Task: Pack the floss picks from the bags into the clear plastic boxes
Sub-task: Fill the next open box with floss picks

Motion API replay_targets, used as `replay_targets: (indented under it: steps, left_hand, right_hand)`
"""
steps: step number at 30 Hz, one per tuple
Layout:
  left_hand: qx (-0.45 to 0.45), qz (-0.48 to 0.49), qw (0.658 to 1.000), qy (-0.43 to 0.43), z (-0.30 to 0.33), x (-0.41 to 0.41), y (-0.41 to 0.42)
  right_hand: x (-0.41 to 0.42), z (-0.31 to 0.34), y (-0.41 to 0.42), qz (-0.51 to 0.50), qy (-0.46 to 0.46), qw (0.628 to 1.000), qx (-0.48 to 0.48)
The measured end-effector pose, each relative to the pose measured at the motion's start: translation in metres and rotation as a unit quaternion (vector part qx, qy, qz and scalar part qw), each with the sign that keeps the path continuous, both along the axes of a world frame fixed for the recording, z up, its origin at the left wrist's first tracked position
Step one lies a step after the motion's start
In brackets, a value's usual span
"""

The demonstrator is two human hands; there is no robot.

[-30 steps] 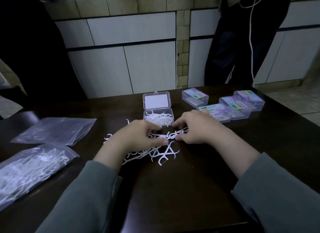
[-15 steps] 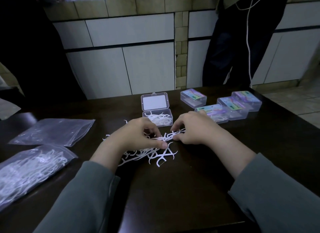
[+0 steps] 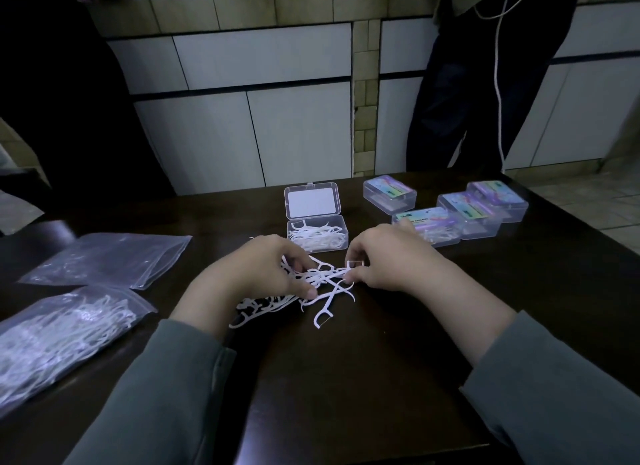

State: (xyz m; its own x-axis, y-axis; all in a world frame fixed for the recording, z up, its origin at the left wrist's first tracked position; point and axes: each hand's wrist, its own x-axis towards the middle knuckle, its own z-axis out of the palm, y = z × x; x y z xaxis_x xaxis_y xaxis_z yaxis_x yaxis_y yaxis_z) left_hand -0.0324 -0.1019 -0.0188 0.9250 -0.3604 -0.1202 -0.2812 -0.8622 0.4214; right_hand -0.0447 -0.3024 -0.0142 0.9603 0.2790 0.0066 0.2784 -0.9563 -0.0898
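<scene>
Boxes [image 3: 317, 231]: five; bags [image 3: 107, 258]: two.

dim bluish light, dark corners, edges bowed

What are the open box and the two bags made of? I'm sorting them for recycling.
Open box: seemingly rigid clear plastic, glossy; picks show through its walls. Full bag and flat bag: thin, soft clear plastic film, judging by wrinkles and sheen.

Both forearms reach forward in grey-green sleeves, hands low and close together. Left hand [image 3: 263, 274] palm down, fingers [image 3: 308, 293] curled, pinching. Right hand [image 3: 391, 257] knuckles up, thumb and forefinger pinched toward the left hand.
</scene>
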Motion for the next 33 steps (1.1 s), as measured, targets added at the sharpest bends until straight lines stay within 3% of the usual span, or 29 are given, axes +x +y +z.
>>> replay_targets:
  steps: [3,8,20,33]
  left_hand:
    - [-0.022,-0.019,0.999,-0.014,0.000,0.000,0.000]
    - [0.017,-0.036,0.999,0.018,0.000,-0.003,-0.004]
    - [0.033,0.018,0.999,-0.012,0.005,-0.004,-0.005]
    - [0.046,0.073,0.996,-0.032,0.002,-0.003,-0.002]
  right_hand:
    - [-0.002,-0.001,0.001,-0.005,0.002,1.000,-0.011]
    - [-0.003,0.002,-0.002,-0.010,0.001,1.000,-0.018]
    - [-0.002,-0.001,0.009,0.013,-0.057,0.993,-0.098]
    - [0.000,0.001,0.001,-0.021,-0.117,0.993,0.005]
